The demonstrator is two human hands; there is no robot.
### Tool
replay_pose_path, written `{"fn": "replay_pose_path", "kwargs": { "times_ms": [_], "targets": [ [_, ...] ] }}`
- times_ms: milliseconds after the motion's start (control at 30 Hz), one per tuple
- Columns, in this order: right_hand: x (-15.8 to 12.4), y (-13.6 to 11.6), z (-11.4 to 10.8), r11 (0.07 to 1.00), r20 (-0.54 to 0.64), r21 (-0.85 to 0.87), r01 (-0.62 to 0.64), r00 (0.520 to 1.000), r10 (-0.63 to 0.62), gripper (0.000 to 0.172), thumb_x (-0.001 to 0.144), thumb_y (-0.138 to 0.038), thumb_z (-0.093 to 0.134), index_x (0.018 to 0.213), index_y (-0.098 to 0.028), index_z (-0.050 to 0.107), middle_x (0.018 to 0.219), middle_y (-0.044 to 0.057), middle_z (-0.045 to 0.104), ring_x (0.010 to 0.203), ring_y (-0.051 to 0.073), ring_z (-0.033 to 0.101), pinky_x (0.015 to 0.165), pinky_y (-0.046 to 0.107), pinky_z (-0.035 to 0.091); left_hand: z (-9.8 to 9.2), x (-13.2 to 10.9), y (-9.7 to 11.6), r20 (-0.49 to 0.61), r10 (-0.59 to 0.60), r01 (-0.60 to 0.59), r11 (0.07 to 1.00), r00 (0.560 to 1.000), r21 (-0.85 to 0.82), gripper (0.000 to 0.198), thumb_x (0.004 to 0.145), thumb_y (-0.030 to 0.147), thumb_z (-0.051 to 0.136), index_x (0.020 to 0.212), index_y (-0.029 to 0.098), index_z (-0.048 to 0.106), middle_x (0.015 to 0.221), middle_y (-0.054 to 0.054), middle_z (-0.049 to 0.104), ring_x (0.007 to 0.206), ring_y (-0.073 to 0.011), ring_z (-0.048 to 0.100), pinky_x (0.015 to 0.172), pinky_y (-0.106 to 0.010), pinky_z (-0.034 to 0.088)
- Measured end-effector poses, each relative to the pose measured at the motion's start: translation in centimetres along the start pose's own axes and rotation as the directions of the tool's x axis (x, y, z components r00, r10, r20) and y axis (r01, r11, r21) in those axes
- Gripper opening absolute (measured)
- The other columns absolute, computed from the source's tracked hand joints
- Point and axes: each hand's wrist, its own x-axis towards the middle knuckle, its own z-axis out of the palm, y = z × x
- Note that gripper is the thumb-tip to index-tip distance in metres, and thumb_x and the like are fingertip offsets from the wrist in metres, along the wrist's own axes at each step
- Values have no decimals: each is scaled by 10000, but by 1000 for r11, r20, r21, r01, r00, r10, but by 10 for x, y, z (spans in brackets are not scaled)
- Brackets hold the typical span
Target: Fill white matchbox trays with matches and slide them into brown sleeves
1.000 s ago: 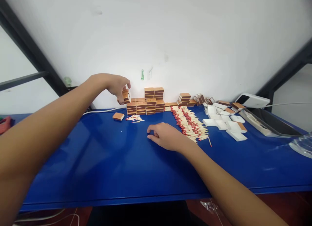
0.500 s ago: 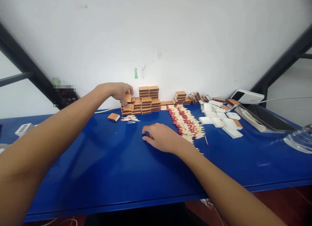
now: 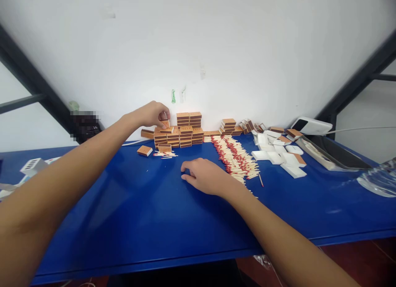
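At the left end of the stacked matchboxes (image 3: 185, 132), my left hand (image 3: 154, 113) pinches a small orange matchbox (image 3: 166, 123) between thumb and fingers, just above the top of the stack. Another fallen matchbox (image 3: 164, 148) leans against the stack's front, beside a small heap of loose matches (image 3: 167, 154). A tilted matchbox (image 3: 147, 133) rests at the stack's left side, and one more matchbox (image 3: 144, 150) lies flat on the table. My right hand (image 3: 204, 175) rests on the blue table (image 3: 148, 221), fingers loosely curled, thumb apart, holding nothing.
Right of my right hand spreads a long pile of red-tipped matches (image 3: 236, 155). Beyond it are white matchbox trays (image 3: 275, 148), a short matchbox stack (image 3: 228, 125), a white device (image 3: 312, 125) and a dark pouch (image 3: 337, 150). A white wall (image 3: 247, 51) stands behind.
My left hand has risen slightly with a matchbox in its fingers. One matchbox has dropped to the stack's front, and a tilted one now shows at its left. My right hand has stayed put.
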Motion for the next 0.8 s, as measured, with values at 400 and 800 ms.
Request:
{"fn": "replay_pose_path", "kwargs": {
  "times_ms": [400,800],
  "targets": [
    [1,1,3,1000,-16,-2,7,1000,-7,205,1038,-313,603,1159,-210,732,982,80,774,910,219,692,709,306,390,27,-10,11,-133,125,-112,988,983,105,276,812,243,658,1005,228,855,978,-51,835,857,-232,734,780,-336,526],
    [2,2,4,1000,-10,11,2,1000,-1,214,1036,-311,595,1171,-213,729,985,79,775,893,214,689,699,298,389,40,-13,16,-236,76,-75,997,969,16,217,858,309,695,972,205,847,929,-75,825,842,-236,732,800,-371,553]
  ]
}}
